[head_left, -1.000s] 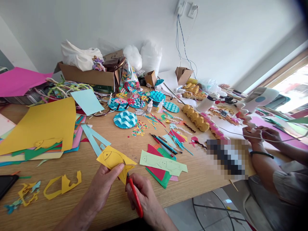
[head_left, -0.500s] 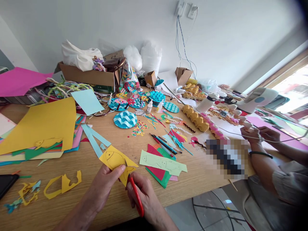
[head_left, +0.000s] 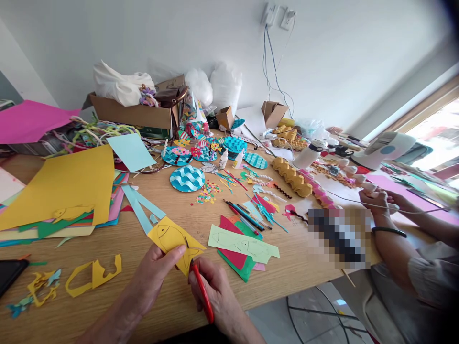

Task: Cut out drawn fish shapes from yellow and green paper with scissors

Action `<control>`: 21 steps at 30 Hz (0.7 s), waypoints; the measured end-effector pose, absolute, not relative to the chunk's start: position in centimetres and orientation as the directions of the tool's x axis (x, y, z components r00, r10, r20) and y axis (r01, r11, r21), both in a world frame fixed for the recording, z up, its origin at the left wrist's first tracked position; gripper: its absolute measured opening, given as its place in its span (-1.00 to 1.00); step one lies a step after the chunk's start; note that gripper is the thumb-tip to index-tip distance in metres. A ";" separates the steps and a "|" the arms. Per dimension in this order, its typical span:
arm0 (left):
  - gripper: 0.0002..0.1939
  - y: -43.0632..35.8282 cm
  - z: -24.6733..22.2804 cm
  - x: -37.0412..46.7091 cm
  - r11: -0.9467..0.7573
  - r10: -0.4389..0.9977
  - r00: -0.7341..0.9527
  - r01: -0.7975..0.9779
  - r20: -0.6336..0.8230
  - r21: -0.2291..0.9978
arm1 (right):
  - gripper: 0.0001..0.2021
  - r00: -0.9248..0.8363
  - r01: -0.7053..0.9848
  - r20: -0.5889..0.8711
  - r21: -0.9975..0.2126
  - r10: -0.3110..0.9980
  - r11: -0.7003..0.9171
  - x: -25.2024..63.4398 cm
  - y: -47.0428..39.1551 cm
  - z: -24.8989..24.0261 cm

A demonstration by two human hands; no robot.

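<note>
Between the thumb and fingers of my left hand (head_left: 158, 267) is a piece of yellow paper (head_left: 172, 234) with a fish outline drawn on it. My right hand (head_left: 215, 286) grips red-handled scissors (head_left: 201, 291), their blades at the paper's lower right edge by the drawn tail. How far the blades are apart I cannot tell. Just right of the yellow paper lies a light green strip (head_left: 236, 242) with two drawn fish, on top of red and green sheets. Yellow offcuts (head_left: 81, 279) rest on the table left of my left hand.
Pens (head_left: 247, 217) and a blue wavy disc (head_left: 187, 178) lie beyond my hands. A large yellow sheet (head_left: 71, 181) covers stacked paper at left. At right, another person's hands (head_left: 380, 200) hold a string of pale pieces near an egg-carton strip (head_left: 292, 177).
My hands and the yellow paper stay almost in place, with the scissors still at its edge. The other person's hands at right have shifted slightly.
</note>
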State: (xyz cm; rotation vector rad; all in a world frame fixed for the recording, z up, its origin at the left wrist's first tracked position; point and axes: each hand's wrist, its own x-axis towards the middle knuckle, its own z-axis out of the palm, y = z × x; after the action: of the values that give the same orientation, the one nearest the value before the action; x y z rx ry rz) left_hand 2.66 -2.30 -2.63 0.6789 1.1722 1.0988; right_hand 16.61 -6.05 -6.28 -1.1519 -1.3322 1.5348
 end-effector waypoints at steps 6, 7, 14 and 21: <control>-0.86 -2.1 -3.3 2.3 0.295 0.941 -0.068 -0.308 -0.330 0.905 | -0.58 -0.303 -0.021 -0.163 -0.984 0.939 -0.178 16.4 -6.0 -6.1; -0.87 -2.1 -3.4 2.3 0.288 0.945 -0.064 -0.293 -0.319 0.912 | -0.59 -0.310 -0.023 -0.173 -0.982 0.935 -0.189 16.4 -6.0 -6.1; -0.92 -2.2 -3.5 2.3 0.297 0.951 -0.013 -0.229 -0.308 0.927 | -0.61 -0.316 0.006 -0.187 -0.981 0.930 -0.196 16.2 -5.9 -5.5; -0.94 -2.4 -3.1 2.5 0.329 0.941 0.004 -0.248 -0.339 0.911 | -0.59 -0.312 -0.013 -0.159 -0.985 0.937 -0.171 16.3 -6.1 -6.0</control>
State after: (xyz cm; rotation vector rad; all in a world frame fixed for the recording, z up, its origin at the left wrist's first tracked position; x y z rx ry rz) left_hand 2.50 -2.38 -3.12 0.7609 1.1973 1.0888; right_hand 16.32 -6.07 -6.01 -1.1359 -1.3230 1.5882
